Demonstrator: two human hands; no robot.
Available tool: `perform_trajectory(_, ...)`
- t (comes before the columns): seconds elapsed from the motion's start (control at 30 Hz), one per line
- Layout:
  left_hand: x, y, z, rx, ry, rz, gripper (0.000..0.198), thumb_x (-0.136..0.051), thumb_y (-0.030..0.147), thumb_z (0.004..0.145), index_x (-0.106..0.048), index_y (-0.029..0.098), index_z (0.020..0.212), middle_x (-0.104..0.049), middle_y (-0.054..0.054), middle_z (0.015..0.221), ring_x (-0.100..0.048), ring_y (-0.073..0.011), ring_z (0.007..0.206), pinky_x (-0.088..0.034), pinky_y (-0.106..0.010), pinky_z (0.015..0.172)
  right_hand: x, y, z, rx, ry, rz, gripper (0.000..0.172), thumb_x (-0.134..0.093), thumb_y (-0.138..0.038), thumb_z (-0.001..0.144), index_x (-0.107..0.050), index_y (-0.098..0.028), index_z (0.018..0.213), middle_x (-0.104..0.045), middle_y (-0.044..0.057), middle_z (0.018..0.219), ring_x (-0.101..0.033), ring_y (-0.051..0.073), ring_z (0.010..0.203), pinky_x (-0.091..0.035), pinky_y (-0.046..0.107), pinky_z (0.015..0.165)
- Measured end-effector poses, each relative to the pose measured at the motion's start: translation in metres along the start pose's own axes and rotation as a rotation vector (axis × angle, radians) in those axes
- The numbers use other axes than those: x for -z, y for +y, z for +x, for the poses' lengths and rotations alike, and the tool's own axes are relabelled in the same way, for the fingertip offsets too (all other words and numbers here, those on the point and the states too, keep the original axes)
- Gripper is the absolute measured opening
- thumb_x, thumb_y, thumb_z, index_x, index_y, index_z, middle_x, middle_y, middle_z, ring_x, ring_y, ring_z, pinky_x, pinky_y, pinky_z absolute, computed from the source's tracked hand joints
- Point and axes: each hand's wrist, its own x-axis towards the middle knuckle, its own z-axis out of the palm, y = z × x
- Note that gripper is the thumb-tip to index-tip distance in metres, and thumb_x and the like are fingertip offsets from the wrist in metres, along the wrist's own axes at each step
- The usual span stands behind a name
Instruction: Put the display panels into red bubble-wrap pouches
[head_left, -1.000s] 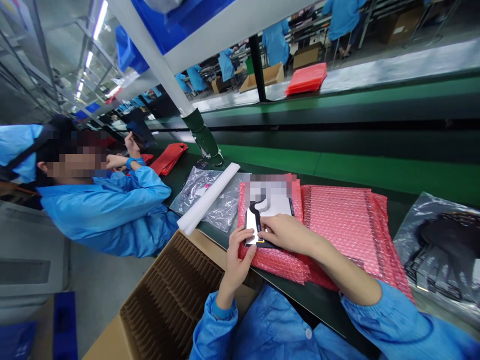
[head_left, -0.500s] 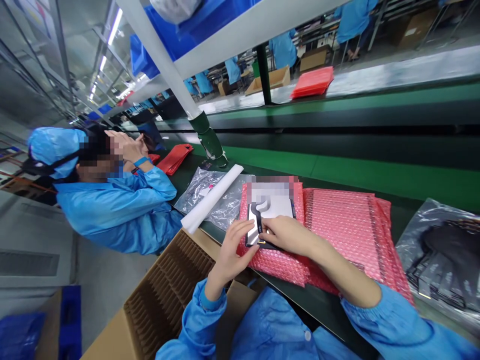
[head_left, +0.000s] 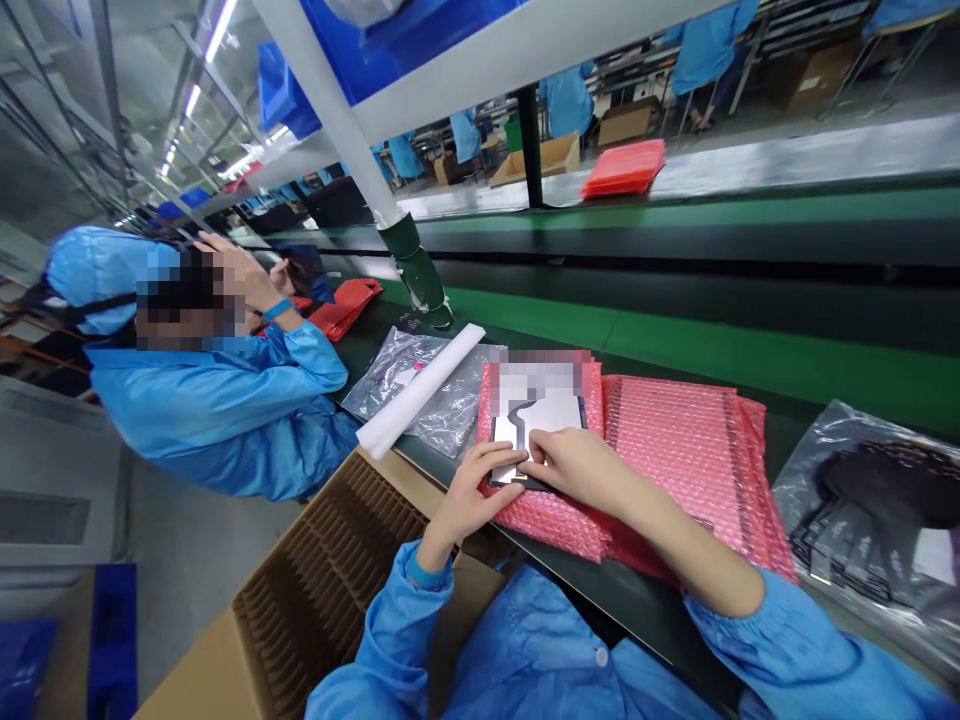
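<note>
A flat silvery panel with a dark edge (head_left: pixel 553 418) lies on pink bubble-wrap pouches (head_left: pixel 555 520) in front of me. A black flex cable (head_left: pixel 520 425) runs down its face to a small yellow mark near the lower edge. My left hand (head_left: pixel 474 492) rests at the panel's lower left corner, thumb and fingers apart, fingertips touching the panel beside the cable. My right hand (head_left: pixel 574 460) comes from the right with curled fingers, its fingertips closed at the cable's lower end. The exact fingertip contact is partly hidden.
More pink bubble pouches (head_left: pixel 675 440) lie to the right, then a clear bag of black flex cables (head_left: pixel 877 500). A white foam roll (head_left: pixel 424 390) lies on a clear plastic bag (head_left: pixel 442 425). Below left stands a slotted carton (head_left: pixel 322 570). A co-worker (head_left: pixel 225 400) sits at left.
The cable now lies flatter along the panel; its raised, glossy upper curve has settled. My left fingers have moved slightly inward, and my right hand stays at the lower end. The view shifted slightly.
</note>
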Motion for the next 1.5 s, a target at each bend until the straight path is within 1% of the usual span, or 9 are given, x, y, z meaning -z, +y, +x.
perform_trajectory(0.1, -0.002, -0.004, 0.0, 0.02, 0.026, -0.019, 0.04, -0.08, 0.042, 0.101, -0.076, 0.03, 0.139, -0.073, -0.011, 0.141, -0.067, -0.0292, 0.136, -0.054, -0.05, 0.12, -0.015, 0.005, -0.016, 0.176, 0.21, 0.061, 0.023, -0.061, -0.035, 0.118, -0.067, -0.019, 0.102, -0.073, 0.005, 0.096, -0.068, 0.025, 0.086, -0.044, 0.036, 0.073)
perform_trajectory(0.27, -0.001, -0.006, 0.003, 0.029, 0.015, -0.05, 0.039, -0.081, 0.042, 0.1, -0.078, 0.033, 0.138, -0.073, -0.009, 0.135, -0.067, -0.0279, 0.134, -0.054, -0.047, 0.12, -0.043, 0.016, -0.039, 0.524, 0.457, 0.018, 0.027, -0.051, -0.026, 0.12, -0.07, -0.014, 0.134, -0.069, 0.016, 0.137, -0.064, 0.03, 0.122, -0.05, 0.046, 0.105)
perform_trajectory(0.63, -0.005, -0.007, 0.002, 0.043, 0.046, -0.105, 0.04, -0.083, 0.041, 0.098, -0.078, 0.032, 0.137, -0.073, -0.009, 0.134, -0.066, -0.0287, 0.135, -0.053, -0.049, 0.122, -0.058, 0.021, -0.046, 0.433, 0.435, -0.278, 0.034, -0.058, -0.027, 0.118, -0.067, -0.021, 0.15, -0.063, 0.012, 0.156, -0.054, 0.036, 0.141, -0.044, 0.056, 0.113)
perform_trajectory(0.87, -0.011, -0.004, -0.001, 0.044, 0.089, -0.133, 0.039, -0.083, 0.034, 0.096, -0.078, 0.031, 0.135, -0.075, -0.01, 0.133, -0.067, -0.0292, 0.135, -0.055, -0.05, 0.12, -0.045, 0.029, -0.06, 0.441, 0.414, -0.134, 0.039, -0.055, -0.031, 0.12, -0.056, -0.022, 0.157, -0.061, 0.014, 0.156, -0.055, 0.035, 0.143, -0.049, 0.057, 0.115)
perform_trajectory(0.97, -0.014, -0.007, -0.003, 0.051, 0.114, -0.147, 0.039, -0.082, 0.032, 0.096, -0.078, 0.03, 0.134, -0.074, -0.01, 0.133, -0.067, -0.0292, 0.134, -0.056, -0.05, 0.119, -0.045, 0.043, -0.088, 0.324, 0.487, -0.06, 0.043, -0.057, -0.029, 0.118, -0.051, -0.024, 0.16, -0.062, 0.016, 0.153, -0.06, 0.032, 0.139, -0.053, 0.056, 0.113)
perform_trajectory(1.1, -0.018, -0.009, -0.003, 0.038, 0.138, -0.18, 0.038, -0.083, 0.031, 0.094, -0.079, 0.03, 0.131, -0.076, -0.01, 0.132, -0.069, -0.0291, 0.132, -0.054, -0.051, 0.12, -0.062, 0.061, -0.136, 0.017, 0.541, -0.141, 0.058, -0.055, -0.046, 0.118, -0.041, -0.022, 0.169, -0.056, 0.02, 0.159, -0.057, 0.04, 0.142, -0.051, 0.064, 0.113)
perform_trajectory(1.23, -0.019, -0.007, -0.003, 0.026, 0.155, -0.191, 0.037, -0.082, 0.03, 0.094, -0.079, 0.031, 0.131, -0.076, -0.009, 0.131, -0.07, -0.0294, 0.131, -0.054, -0.051, 0.119, -0.078, 0.066, -0.163, -0.074, 0.529, -0.256, 0.056, -0.053, -0.046, 0.119, -0.044, -0.023, 0.169, -0.055, 0.02, 0.163, -0.048, 0.043, 0.154, -0.045, 0.069, 0.118)
perform_trajectory(1.37, -0.018, -0.009, -0.005, 0.041, 0.164, -0.167, 0.036, -0.08, 0.033, 0.096, -0.079, 0.031, 0.132, -0.075, -0.009, 0.134, -0.069, -0.03, 0.132, -0.055, -0.052, 0.12, -0.082, 0.06, -0.158, -0.118, 0.56, -0.19, 0.034, -0.049, -0.032, 0.119, -0.069, -0.022, 0.145, -0.068, 0.016, 0.148, -0.057, 0.039, 0.147, -0.048, 0.064, 0.115)
perform_trajectory(1.5, -0.013, -0.002, -0.006, 0.024, 0.123, -0.132, 0.04, -0.081, 0.037, 0.096, -0.077, 0.031, 0.136, -0.075, -0.01, 0.139, -0.069, -0.0313, 0.137, -0.051, -0.057, 0.126, -0.07, 0.057, -0.156, -0.302, 0.68, -0.02, 0.038, -0.046, -0.046, 0.118, -0.076, -0.022, 0.116, -0.079, 0.015, 0.122, -0.073, 0.037, 0.12, -0.057, 0.056, 0.104)
